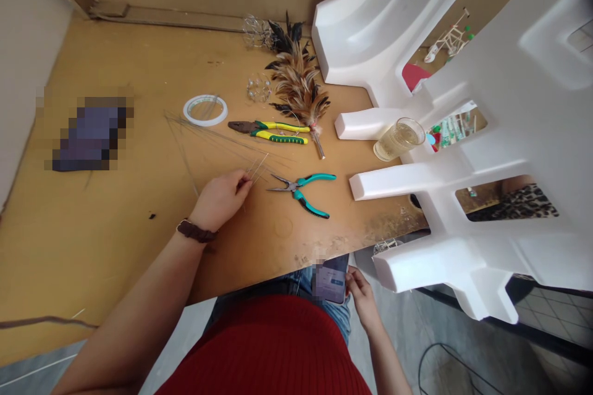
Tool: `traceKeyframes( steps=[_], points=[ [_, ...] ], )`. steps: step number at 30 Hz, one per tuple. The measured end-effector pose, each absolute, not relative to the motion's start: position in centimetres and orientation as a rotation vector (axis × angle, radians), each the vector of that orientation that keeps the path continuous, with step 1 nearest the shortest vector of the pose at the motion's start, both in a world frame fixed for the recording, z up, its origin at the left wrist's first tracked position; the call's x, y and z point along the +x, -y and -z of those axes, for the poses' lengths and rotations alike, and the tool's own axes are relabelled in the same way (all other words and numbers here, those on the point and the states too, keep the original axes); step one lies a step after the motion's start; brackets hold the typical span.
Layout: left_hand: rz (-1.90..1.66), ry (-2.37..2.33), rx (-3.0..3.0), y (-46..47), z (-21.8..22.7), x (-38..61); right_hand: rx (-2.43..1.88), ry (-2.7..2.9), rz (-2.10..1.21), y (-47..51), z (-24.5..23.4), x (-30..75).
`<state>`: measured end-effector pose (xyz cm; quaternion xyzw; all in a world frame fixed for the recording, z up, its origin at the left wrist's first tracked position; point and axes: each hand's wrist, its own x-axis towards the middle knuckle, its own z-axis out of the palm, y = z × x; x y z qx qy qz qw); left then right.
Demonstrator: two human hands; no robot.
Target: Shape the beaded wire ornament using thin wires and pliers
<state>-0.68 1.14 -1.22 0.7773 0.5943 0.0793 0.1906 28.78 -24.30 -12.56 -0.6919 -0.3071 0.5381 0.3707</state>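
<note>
My left hand rests on the wooden table, fingers pinched on the near ends of a bundle of thin metal wires that fan out to the far left. Teal-handled needle-nose pliers lie just right of that hand. My right hand is down by my lap at the table's near edge, holding a phone. Yellow-and-green pliers lie farther back, beside a bunch of brown and black feathers.
A roll of white tape lies on the table behind the wires. A glass of pale drink stands by a large white moulded plastic piece filling the right side. Small wire shapes sit near the feathers. A blurred dark object lies at left.
</note>
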Motion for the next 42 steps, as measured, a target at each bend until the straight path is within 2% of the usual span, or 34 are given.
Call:
traceKeyframes(
  steps=[14, 28, 42],
  points=[
    [-0.252, -1.659, 2.217, -1.1, 1.3, -0.4, -1.673, 0.803, -1.396, 23.6, 12.7, 28.6],
    [0.051, -1.734, 2.324, -1.6, -1.9, -2.7, -1.911, 0.874, -1.390, 19.8, 12.7, 30.9],
    [-0.002, -1.696, 2.369, -2.2, -1.3, -1.5, -1.834, 0.887, -1.442, 19.5, 11.3, 30.5]
  ],
)
